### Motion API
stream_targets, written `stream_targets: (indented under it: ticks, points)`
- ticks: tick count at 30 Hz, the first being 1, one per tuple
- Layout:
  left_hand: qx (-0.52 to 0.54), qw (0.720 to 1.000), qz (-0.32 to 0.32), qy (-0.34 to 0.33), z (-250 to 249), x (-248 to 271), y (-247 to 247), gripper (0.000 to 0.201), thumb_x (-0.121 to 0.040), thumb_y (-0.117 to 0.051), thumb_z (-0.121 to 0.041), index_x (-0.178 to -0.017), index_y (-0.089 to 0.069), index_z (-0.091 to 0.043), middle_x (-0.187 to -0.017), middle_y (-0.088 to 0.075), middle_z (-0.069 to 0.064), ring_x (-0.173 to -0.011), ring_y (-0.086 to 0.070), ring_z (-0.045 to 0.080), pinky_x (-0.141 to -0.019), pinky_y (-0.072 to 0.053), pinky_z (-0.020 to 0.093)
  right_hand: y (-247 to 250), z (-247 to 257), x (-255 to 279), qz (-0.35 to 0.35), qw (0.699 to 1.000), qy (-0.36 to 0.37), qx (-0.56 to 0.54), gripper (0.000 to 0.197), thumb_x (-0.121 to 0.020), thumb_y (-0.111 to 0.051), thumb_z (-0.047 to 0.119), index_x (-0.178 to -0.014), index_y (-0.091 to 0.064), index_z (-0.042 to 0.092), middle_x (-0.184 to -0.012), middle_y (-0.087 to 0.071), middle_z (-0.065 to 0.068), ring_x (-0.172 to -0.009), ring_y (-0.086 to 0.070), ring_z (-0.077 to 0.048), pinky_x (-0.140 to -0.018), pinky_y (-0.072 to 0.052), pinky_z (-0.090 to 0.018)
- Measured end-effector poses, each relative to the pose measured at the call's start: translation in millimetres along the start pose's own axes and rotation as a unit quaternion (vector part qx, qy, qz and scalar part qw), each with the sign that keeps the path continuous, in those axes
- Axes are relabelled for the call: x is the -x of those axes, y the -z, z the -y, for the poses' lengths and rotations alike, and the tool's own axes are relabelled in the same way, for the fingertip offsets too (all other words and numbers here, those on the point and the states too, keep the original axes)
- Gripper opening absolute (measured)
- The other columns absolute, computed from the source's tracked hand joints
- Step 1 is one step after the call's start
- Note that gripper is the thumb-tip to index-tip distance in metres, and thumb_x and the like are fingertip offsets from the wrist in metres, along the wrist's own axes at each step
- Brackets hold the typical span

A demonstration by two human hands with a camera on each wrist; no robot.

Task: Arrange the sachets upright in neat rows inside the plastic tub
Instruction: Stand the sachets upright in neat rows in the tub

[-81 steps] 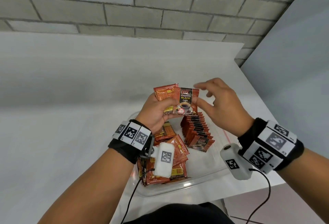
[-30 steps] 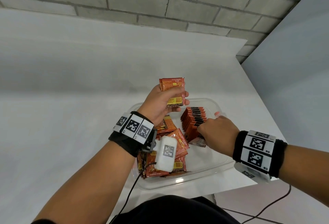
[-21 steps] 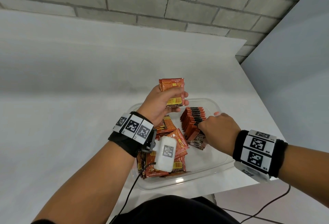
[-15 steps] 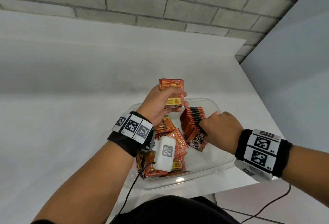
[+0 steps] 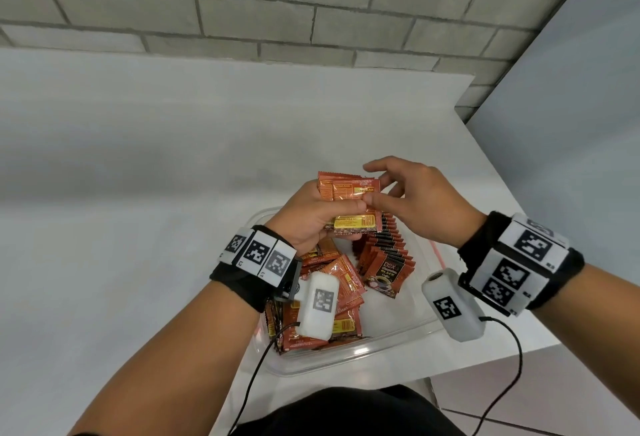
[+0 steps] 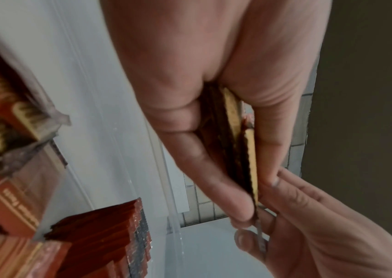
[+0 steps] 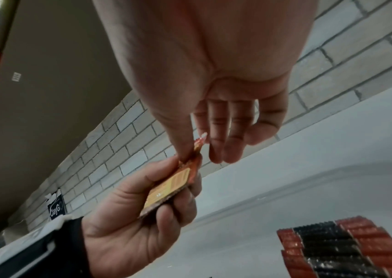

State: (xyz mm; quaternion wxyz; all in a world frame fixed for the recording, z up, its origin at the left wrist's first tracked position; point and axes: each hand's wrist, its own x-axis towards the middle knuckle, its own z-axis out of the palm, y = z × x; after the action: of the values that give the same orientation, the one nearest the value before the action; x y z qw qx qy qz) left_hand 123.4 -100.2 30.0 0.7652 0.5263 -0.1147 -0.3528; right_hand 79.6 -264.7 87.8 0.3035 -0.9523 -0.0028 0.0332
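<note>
Sachets [image 5: 349, 202] sit as a small fanned stack in the left hand [image 5: 311, 217], gripped between thumb and curled fingers [image 6: 214, 188], above the far end of the plastic tub [image 5: 346, 363] on the white bench [image 5: 138, 193]. The stack stands on edge, printed backs toward the camera, its long axis running across, left to right. The right hand [image 5: 426, 203] is just to the right of it and touching: its thumb and forefinger pinch the right-hand edge of the nearest sachet, while the other fingers [image 7: 226, 143] are spread and relaxed. Directly below and slightly nearer the person, the upright row [image 5: 384, 255] leans along the tub's right side, with its front sachet showing its label. Loose sachets [image 5: 332, 283] lie heaped on the left of the tub. Judging from this, the pinched sachet must slide off rightward, then drop to the row's near end.
</note>
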Motion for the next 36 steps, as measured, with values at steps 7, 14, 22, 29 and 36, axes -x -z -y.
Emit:
stream_targets:
  ticks: [7,14,22,29,36]
  points:
    - [0.029,0.999,-0.036,0.024,-4,-3,0,0.042,-0.072,-0.059,-0.047,-0.097,-0.064,-0.014,-0.079,-0.070,0.006,-0.067,-0.067,0.017,-0.056,-0.058,0.027,6,-4,-5,-0.121,0.990,0.018,-0.072,0.017,-0.081,-0.073,0.019,-0.078,-0.057,0.024,-0.078,-0.065,0.005,-0.062,-0.056,-0.008,-0.061,-0.044,-0.017]
    - [0.108,0.992,-0.064,0.001,-3,-5,2,0.025,-0.083,-0.061,-0.012,-0.107,-0.062,-0.006,-0.094,-0.070,0.013,-0.084,-0.069,0.024,-0.069,-0.059,0.035,-7,-8,9,-0.050,0.988,0.143,0.043,0.013,-0.073,-0.080,0.018,-0.080,-0.070,0.014,-0.087,-0.054,0.005,-0.077,-0.052,-0.009,-0.073,-0.043,-0.021]
    - [0.039,0.997,-0.059,-0.019,0,-5,3,0.020,-0.086,-0.060,0.001,-0.101,-0.065,-0.012,-0.090,-0.073,0.002,-0.084,-0.070,0.018,-0.076,-0.058,0.037,-2,-10,5,-0.093,0.990,0.095,0.039,0.043,-0.085,-0.069,0.029,-0.126,-0.058,0.020,-0.113,-0.055,0.002,-0.088,-0.049,-0.005,-0.071,-0.034,-0.005]
    - [0.031,0.998,-0.043,-0.014,0,-4,1,0.022,-0.086,-0.059,0.004,-0.098,-0.065,-0.013,-0.088,-0.074,0.001,-0.083,-0.070,0.016,-0.074,-0.058,0.036,1,-5,1,-0.037,0.996,-0.033,-0.074,0.046,-0.082,-0.072,0.028,-0.122,-0.049,0.025,-0.093,-0.065,0.004,-0.072,-0.063,-0.008,-0.062,-0.048,-0.014]
    - [0.063,0.996,-0.053,-0.024,-1,-4,2,0.025,-0.086,-0.056,0.008,-0.103,-0.063,-0.009,-0.094,-0.073,0.007,-0.088,-0.070,0.024,-0.077,-0.059,0.041,-5,-4,3,-0.005,0.983,-0.087,-0.161,0.023,-0.084,-0.067,0.010,-0.097,-0.055,0.025,-0.077,-0.068,-0.003,-0.068,-0.066,-0.019,-0.073,-0.055,-0.042]
